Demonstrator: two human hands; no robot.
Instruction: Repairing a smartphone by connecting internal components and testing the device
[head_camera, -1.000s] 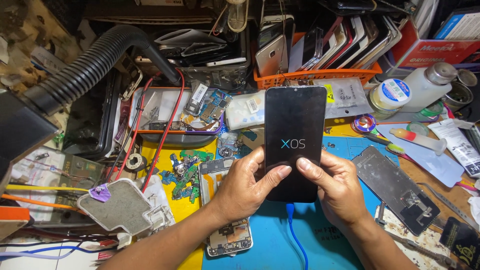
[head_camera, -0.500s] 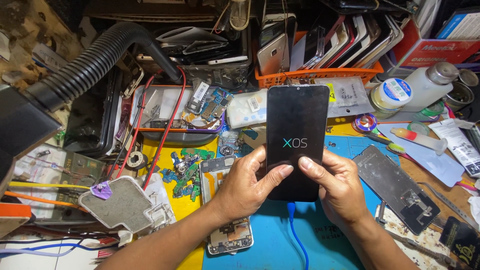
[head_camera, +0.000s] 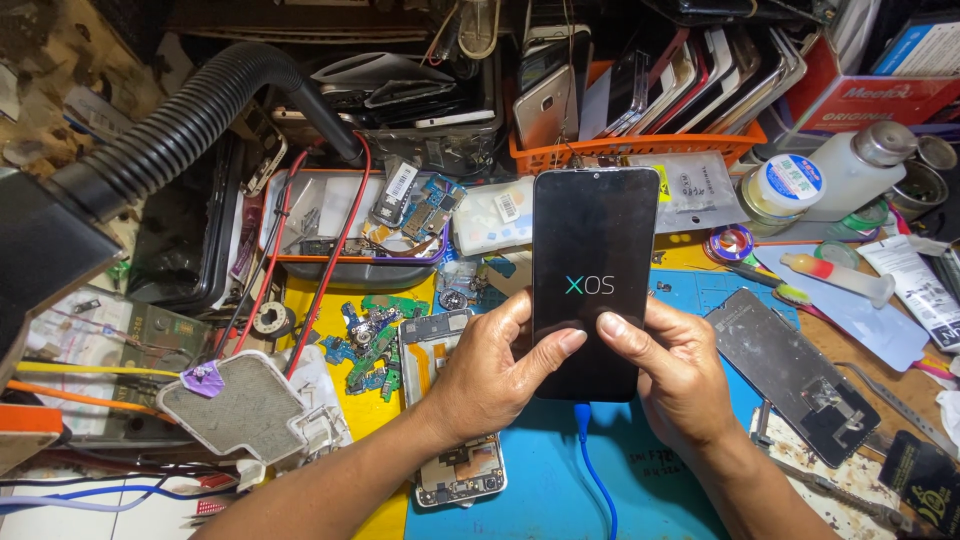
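1. Above the blue mat (head_camera: 540, 490), mid-bench: black smartphone (head_camera: 594, 280), upright, screen lit.
2. Left hand (head_camera: 497, 372) grasps its lower left edge.
3. Right hand (head_camera: 675, 375) grasps its lower right edge; blue cable (head_camera: 597, 480) hangs beneath.

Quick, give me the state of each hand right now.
Left hand: closed on the lower left edge of the black phone, thumb on its lit screen.
Right hand: closed on the phone's lower right edge, thumb on the screen.
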